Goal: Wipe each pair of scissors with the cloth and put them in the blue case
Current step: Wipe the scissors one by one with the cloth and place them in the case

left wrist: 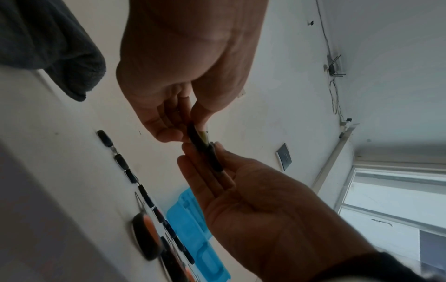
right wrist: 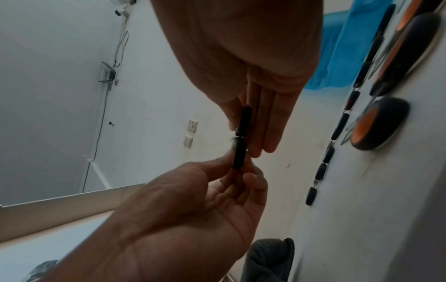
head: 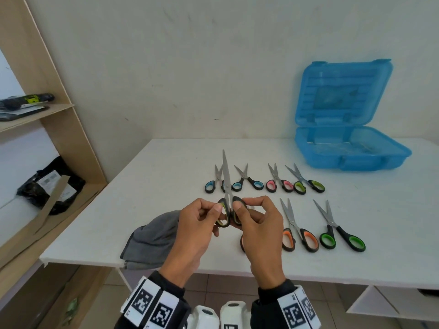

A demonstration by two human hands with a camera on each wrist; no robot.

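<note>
At centre frame the left hand (head: 198, 224) and right hand (head: 257, 227) each pinch one handle loop of the yellow-green scissors (head: 227, 193), blades closed and pointing up. The grey cloth (head: 152, 241) lies lower left on the tabletop (head: 166, 167); the open blue case (head: 344, 115) sits upper right.
</note>
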